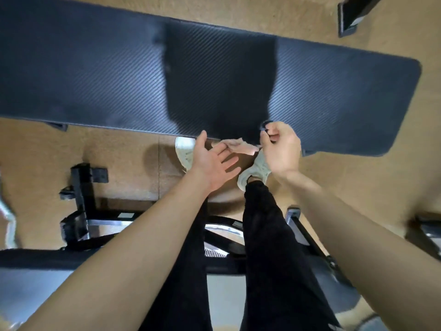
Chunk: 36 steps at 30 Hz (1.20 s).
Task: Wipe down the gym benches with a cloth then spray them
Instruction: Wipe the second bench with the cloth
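Over tan carpet, at the long black padded bench's near edge, a crumpled pink cloth is being pinched by the right hand and touched by the wide-open left hand, probably being readied for wiping.

A single wide-angle view, worn at head height, faces almost straight down. The bench crosses the upper frame, close below the camera; the floor shows beyond the bench and nearer than it.

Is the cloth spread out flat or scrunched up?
Scrunched up: the cloth is a crumpled bunch between the left hand and right hand, not flat.
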### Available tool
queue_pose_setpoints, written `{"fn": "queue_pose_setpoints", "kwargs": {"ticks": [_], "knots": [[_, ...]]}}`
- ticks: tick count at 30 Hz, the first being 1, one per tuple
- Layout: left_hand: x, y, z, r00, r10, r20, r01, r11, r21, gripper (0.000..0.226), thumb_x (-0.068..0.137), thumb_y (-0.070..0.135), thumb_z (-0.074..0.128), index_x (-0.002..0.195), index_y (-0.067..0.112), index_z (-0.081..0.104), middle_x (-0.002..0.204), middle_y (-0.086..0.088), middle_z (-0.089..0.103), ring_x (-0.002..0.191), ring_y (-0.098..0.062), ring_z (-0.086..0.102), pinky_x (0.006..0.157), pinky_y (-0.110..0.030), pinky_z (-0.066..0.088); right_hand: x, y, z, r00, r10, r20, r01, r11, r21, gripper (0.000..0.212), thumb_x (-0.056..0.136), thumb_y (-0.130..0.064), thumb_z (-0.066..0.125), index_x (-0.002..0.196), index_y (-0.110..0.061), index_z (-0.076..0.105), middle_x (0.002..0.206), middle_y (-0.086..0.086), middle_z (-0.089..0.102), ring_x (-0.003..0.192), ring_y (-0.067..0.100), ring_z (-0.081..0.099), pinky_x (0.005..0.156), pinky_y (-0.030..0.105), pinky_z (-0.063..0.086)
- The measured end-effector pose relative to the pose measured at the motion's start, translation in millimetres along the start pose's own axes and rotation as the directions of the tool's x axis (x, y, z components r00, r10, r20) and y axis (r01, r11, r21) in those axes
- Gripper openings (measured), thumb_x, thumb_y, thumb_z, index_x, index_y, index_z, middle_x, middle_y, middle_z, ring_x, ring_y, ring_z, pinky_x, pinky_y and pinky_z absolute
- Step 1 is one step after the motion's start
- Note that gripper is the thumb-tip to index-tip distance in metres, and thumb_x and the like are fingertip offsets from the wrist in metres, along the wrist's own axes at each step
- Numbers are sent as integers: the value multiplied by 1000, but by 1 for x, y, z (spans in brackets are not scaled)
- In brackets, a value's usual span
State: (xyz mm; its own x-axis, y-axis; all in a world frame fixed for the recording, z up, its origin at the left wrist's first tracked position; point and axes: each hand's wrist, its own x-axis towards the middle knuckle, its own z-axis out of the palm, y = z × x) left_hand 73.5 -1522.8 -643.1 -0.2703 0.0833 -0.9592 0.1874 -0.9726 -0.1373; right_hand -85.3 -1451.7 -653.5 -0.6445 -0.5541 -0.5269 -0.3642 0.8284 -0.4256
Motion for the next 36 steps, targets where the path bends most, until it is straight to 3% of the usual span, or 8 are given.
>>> {"fn": "queue_pose_setpoints", "kwargs": {"ticks": [2, 3, 6, 8, 14, 20, 25, 36], "knots": [[3, -9, 11, 1000, 3, -4, -3, 999, 43, 76, 95, 74, 33, 125, 10, 63, 134, -8, 61, 141, -34, 44, 120, -57, 30, -14, 15, 2, 890, 455, 33, -446, 853, 270, 13, 93, -27, 69, 96, -14, 66, 98, 2, 68, 96, 23, 68, 84, 37, 58], [5, -13, 15, 1000, 5, -7, -4, 998, 68, 75, 95, 74, 33, 121, 11, 65, 133, -8, 62, 142, -34, 43, 121, -57, 29, -18, 22, 3, 750, 638, 172, -645, 650, 401, 18, 92, -29, 72, 97, -14, 64, 100, 4, 67, 97, 24, 69, 80, 35, 60], [9, -22, 25, 999, 15, -28, -10, 986, 166, 72, 96, 74, 31, 109, 15, 70, 139, -6, 60, 144, -32, 40, 121, -52, 28, -23, 38, 5, 414, 507, 756, -864, -41, 501, 46, 94, -40, 72, 121, -6, 56, 119, 16, 62, 111, 34, 66, 90, 48, 60], [10, -24, 30, 998, 22, -57, -7, 969, 249, 75, 95, 75, 31, 110, 15, 74, 138, -7, 64, 136, -29, 48, 113, -45, 35, -20, 44, 9, 419, 294, 859, -869, -144, 473, 48, 99, -41, 64, 129, -5, 58, 125, 19, 65, 117, 36, 63, 93, 48, 58], [4, -15, 30, 936, 221, -273, -46, 848, 528, 66, 97, 68, 38, 107, 16, 79, 110, -4, 70, 96, -20, 59, 96, -37, 47, 4, 48, 20, 415, 217, 883, -747, -473, 467, 19, 101, -18, 60, 115, -5, 59, 90, 17, 75, 90, 29, 73, 85, 49, 57], [8, -16, 34, 742, 669, -41, -224, 305, 925, 22, 87, 47, 57, 90, 32, 72, 100, 7, 71, 102, -19, 65, 93, -38, 49, 1, 57, 14, 477, 134, 869, -607, -664, 436, 41, 100, -21, 61, 136, -3, 53, 133, 26, 62, 121, 48, 57, 92, 63, 55], [15, -25, 48, 729, 588, 349, -130, -382, 915, 53, 90, 52, 56, 135, 25, 62, 137, 3, 56, 129, -19, 49, 107, -42, 44, -3, 68, 0, 531, 115, 840, -466, -788, 403, 59, 94, -39, 69, 134, 2, 54, 134, 25, 59, 122, 46, 57, 102, 58, 50], [48, -67, 119, 841, 273, 467, -51, -819, 571, 76, 96, 44, 58, 162, 28, 23, 172, 7, 8, 156, -20, 11, 123, -45, 26, 17, 138, -47, 597, 245, 764, -324, -797, 510, 56, 92, -42, 66, 132, -4, 58, 136, 17, 58, 126, 41, 55, 96, 54, 53]]}}
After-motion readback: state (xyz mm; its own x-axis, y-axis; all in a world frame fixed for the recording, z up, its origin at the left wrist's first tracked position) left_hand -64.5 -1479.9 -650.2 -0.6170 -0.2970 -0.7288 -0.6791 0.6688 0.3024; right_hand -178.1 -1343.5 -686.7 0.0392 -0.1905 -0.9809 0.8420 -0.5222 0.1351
